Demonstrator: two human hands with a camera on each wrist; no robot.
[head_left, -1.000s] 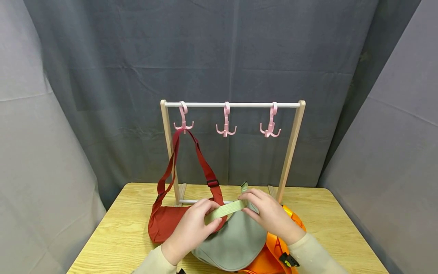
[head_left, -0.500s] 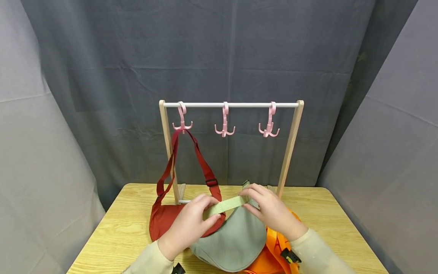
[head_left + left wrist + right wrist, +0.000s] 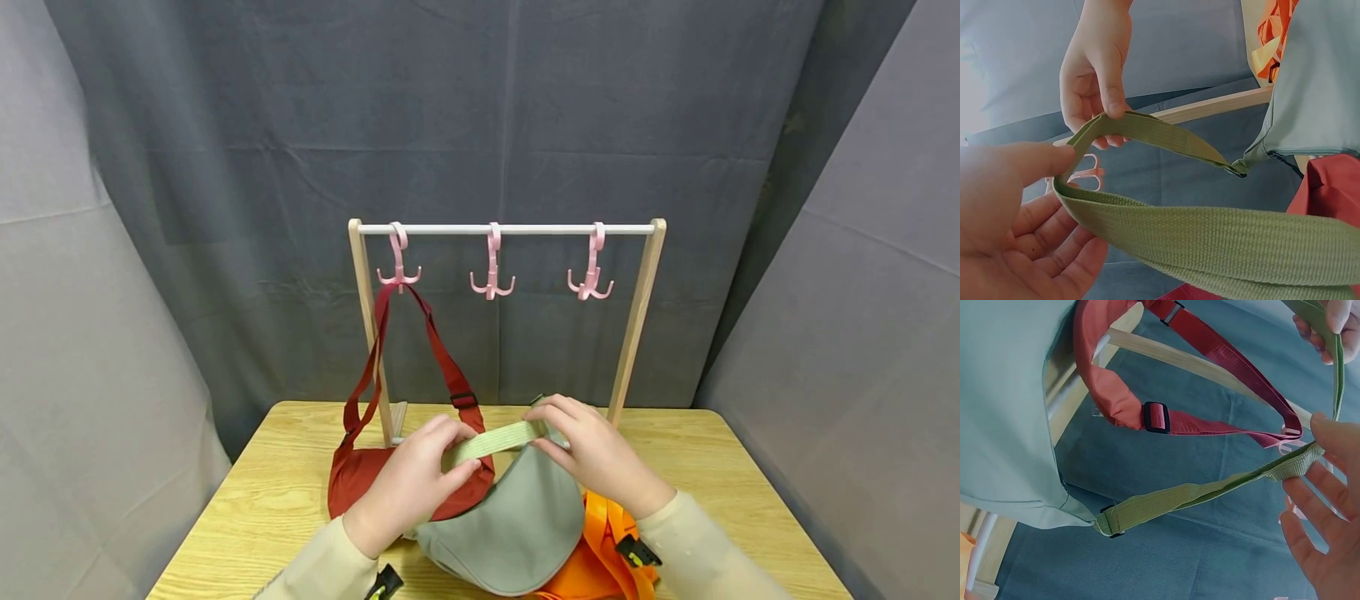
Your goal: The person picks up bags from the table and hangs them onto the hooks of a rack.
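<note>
My left hand [image 3: 412, 475] pinches one side of a light green webbing strap [image 3: 498, 440] between thumb and fingers. Farther along the same strap, my right hand [image 3: 588, 454] pinches it with thumb and index finger, and a short stretch spans the two hands. The strap belongs to a grey-green shoulder bag [image 3: 517, 525] hanging below and between the hands, its flank overlapping a red bag [image 3: 360, 479]. In the right wrist view the strap's buckle end [image 3: 1110, 522] joins the bag's corner. The red bag's strap [image 3: 450, 367] loops over the left pink hook [image 3: 399, 262].
A wooden rack with a white bar [image 3: 540, 230] stands at the back of the table [image 3: 247, 500]. Two more pink hooks, a middle one [image 3: 492, 267] and a right one [image 3: 591, 267], carry nothing. An orange bag [image 3: 585, 575] with a black buckle [image 3: 637, 551] lies partly behind the grey-green one.
Both hands have risen slightly with the strap, still gripping it. The grey-green bag has shifted a little to the left. The red bag stays hung on its hook.
</note>
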